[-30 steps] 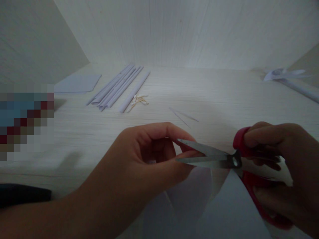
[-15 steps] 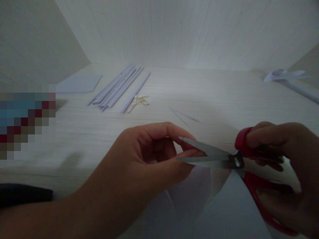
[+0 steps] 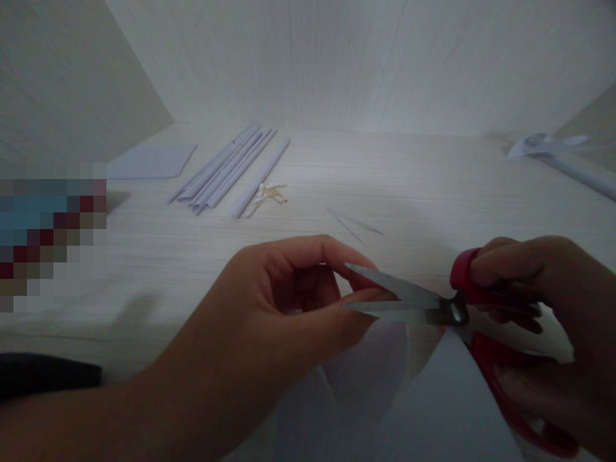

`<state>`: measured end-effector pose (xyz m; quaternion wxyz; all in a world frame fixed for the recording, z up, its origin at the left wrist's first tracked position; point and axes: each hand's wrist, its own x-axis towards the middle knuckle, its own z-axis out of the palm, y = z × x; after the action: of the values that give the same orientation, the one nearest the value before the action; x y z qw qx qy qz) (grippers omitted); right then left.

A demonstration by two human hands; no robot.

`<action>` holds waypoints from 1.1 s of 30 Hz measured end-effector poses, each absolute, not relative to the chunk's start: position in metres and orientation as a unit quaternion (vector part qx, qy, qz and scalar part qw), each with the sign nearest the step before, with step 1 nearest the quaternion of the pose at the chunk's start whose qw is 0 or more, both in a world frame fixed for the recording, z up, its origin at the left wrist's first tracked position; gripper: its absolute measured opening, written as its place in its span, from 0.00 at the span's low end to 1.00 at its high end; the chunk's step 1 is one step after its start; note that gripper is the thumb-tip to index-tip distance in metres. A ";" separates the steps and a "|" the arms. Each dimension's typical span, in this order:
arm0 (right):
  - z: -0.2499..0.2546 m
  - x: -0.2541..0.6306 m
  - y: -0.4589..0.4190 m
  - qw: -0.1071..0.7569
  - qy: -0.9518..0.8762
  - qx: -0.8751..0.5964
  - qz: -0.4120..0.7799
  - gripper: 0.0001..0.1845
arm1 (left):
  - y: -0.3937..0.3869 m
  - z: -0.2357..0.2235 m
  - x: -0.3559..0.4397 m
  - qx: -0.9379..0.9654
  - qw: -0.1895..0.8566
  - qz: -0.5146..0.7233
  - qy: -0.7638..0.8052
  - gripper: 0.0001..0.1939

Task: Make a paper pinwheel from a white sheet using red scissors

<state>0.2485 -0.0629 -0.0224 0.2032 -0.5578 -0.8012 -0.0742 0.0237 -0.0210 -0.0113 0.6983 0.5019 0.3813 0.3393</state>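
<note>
My right hand (image 3: 543,308) grips a pair of red-handled scissors (image 3: 414,308) by its loops, at the right of the head view. The blades are parted a little and point left, their tips lying over my left thumb. My left hand (image 3: 308,308) is closed in a pinch on white paper (image 3: 370,366), which hangs down below the thumb. A broader pale part of the paper (image 3: 443,404) spreads under the scissors. The pinched edge itself is hidden behind the fingers and blades.
Behind my hands lie several rolled paper tubes (image 3: 221,170), a few cotton swabs (image 3: 269,192) and thin paper slivers (image 3: 353,221). A flat sheet (image 3: 149,160) rests at the back left. At the far right sits another tube (image 3: 577,173). A dark object (image 3: 48,378) is at lower left.
The scissors' handles and my right hand have shifted very slightly left. The blades stay parted by about the same amount, and my left hand keeps its pinch in place.
</note>
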 end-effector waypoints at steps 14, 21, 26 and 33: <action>-0.021 0.253 -0.065 0.186 -0.814 -0.539 -0.113 0.19 | -0.021 -0.011 0.023 0.493 0.708 0.333 0.380 0.06; -0.020 0.253 -0.066 0.169 -0.810 -0.549 -0.118 0.18 | -0.020 -0.012 0.023 0.489 0.716 0.335 0.369 0.05; -0.022 0.254 -0.066 0.175 -0.810 -0.547 -0.119 0.19 | -0.021 -0.013 0.024 0.501 0.699 0.338 0.382 0.06; -0.024 0.256 -0.065 0.162 -0.805 -0.564 -0.090 0.17 | -0.021 -0.013 0.022 0.510 0.694 0.333 0.384 0.05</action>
<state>0.2562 -0.0653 -0.0242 0.1617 -0.5636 -0.8050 -0.0904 0.0216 -0.0207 -0.0130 0.6936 0.5101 0.3844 0.3331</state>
